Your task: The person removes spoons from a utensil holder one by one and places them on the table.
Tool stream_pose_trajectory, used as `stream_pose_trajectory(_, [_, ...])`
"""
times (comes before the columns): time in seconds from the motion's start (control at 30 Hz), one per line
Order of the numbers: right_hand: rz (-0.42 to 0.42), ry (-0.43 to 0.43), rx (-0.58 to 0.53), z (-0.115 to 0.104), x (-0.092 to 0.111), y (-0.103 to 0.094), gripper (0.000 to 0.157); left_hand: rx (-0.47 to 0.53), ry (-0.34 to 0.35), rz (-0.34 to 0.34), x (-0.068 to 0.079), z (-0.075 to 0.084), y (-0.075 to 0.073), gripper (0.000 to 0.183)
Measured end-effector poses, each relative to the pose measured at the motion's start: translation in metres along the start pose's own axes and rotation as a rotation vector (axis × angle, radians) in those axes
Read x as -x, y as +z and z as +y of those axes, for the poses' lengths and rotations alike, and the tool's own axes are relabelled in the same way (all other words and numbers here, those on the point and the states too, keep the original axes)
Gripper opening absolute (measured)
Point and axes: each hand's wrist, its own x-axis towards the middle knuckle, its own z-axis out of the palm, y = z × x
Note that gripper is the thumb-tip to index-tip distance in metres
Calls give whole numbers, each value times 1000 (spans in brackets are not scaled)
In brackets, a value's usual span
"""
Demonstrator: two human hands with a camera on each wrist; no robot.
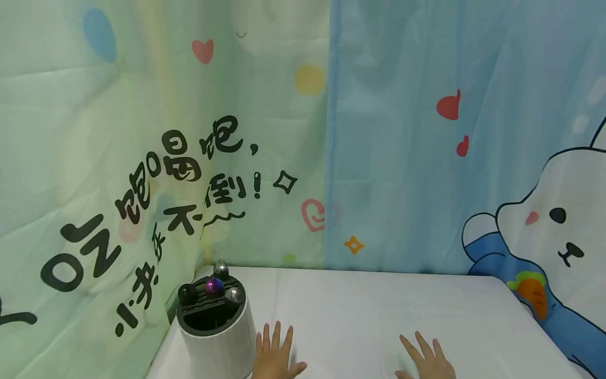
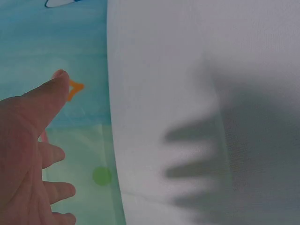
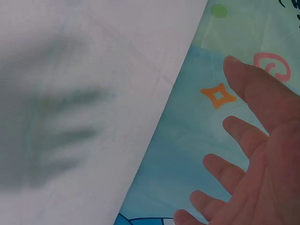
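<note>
So from my seat, I've got the left hand and right hand both empty, fingers spread wide and pretty much straight. Their shadows fall apart from the fingers in the wrist views, so I'd say they're hovering over the tabletop. The white tub stands by the left edge, toward the far left corner, with a black ball, a purple ball and two silver balls on its dark top. Left hand is just beside it (can't tell if they touch); right hand's well apart, over the right half.

My tips: keep that left pinky off the tub's side, since a bump could set the balls rolling. Any reach for one should come from above, fingertips only, because they look slick. And I'd have one hand steady the tub first.
</note>
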Motion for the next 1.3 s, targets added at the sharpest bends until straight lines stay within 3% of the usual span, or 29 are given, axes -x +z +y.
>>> stream_pose_trajectory(0.1, [-20, 3, 5, -4, -1, 0, 71, -20, 29, 37, 5, -1, -2, 75])
stream_pose_trajectory(0.2, [-21, -11, 4, -10, -4, -6, 70, -18, 99, 185, 11, 3, -13, 70])
stream_pose_trajectory(0.27, [-13, -22, -16, -16, -7, -10, 68, 16, 142, 332, 15, 4, -27, 64])
stream_pose_trajectory(0.37, [-4, -35, -42, -24, -12, -16, 69, 93, 224, 618, 21, 0, -53, 55])
stream_pose_trajectory(0.5, [-14, -32, -73, -32, -15, -23, 70, 138, 345, 979, 29, -20, -88, 49])
stream_pose_trajectory(0.57, [-30, -35, -86, -34, -15, -24, 70, 134, 357, 1099, 33, -35, -103, 52])
stream_pose_trajectory(0.63, [-43, -43, -101, -36, -15, -25, 71, 160, 307, 1146, 37, -54, -115, 57])
stream_pose_trajectory(0.7, [-54, -48, -113, -37, -14, -24, 72, 224, 197, 1114, 42, -74, -123, 64])
stream_pose_trajectory(0.73, [-54, -52, -118, -37, -14, -24, 72, 280, 125, 1059, 45, -84, -126, 69])
stream_pose_trajectory(0.87, [-47, -54, -128, -36, -15, -24, 73, 578, -119, 734, 54, -121, -129, 94])
stream_pose_trajectory(0.93, [-58, -48, -139, -36, -15, -25, 74, 713, -174, 574, 54, -136, -123, 103])
stream_pose_trajectory(1.03, [-66, -51, -167, -40, -16, -23, 74, 853, -172, 426, 52, -149, -107, 106])
stream_pose_trajectory(1.13, [-59, -71, -244, -49, -21, -22, 73, 971, -149, 407, 50, -153, -92, 95])
stream_pose_trajectory(1.3, [-56, -59, -455, -88, -47, -29, 69, 1071, -112, 492, 46, -150, -80, 75])
